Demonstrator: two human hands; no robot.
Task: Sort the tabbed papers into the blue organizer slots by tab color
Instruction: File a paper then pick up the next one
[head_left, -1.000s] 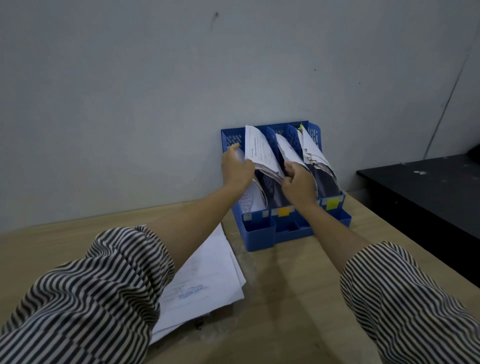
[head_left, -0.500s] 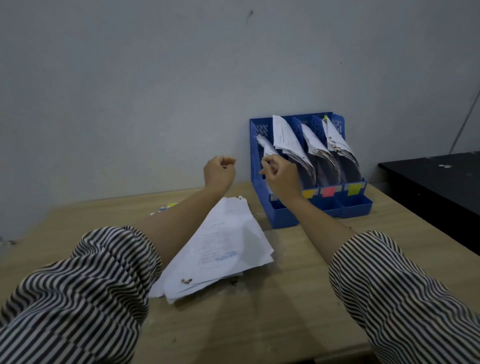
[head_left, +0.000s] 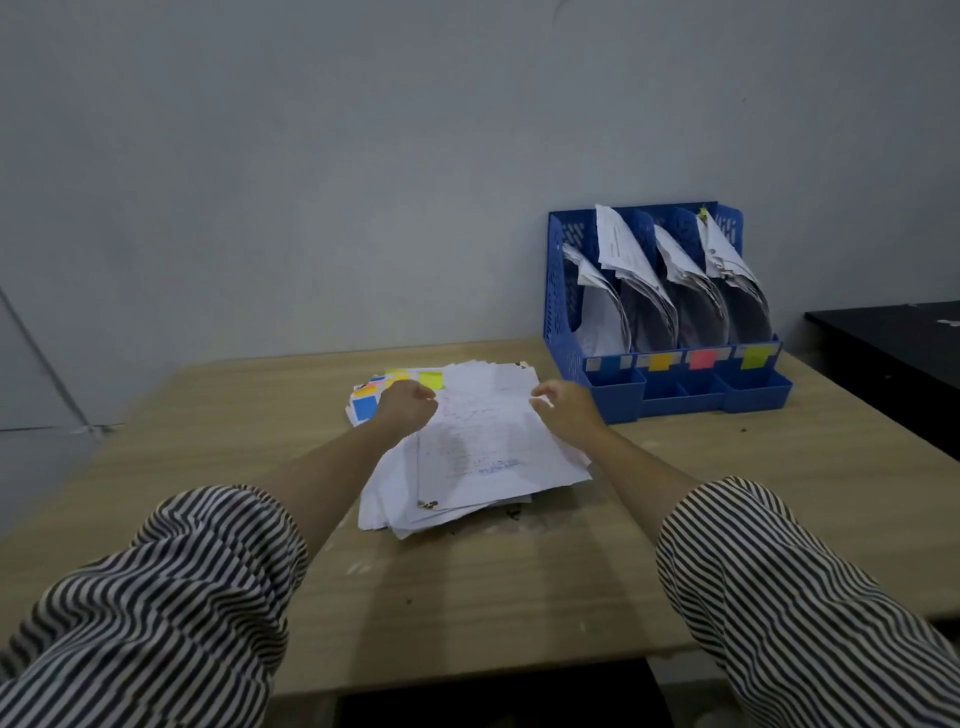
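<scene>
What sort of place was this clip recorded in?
Probably a plain office or study corner. A wooden desk stands against a bare grey wall, with a blue organizer holding sorted papers and a loose paper stack beside it. A black table stands to the right.
</scene>
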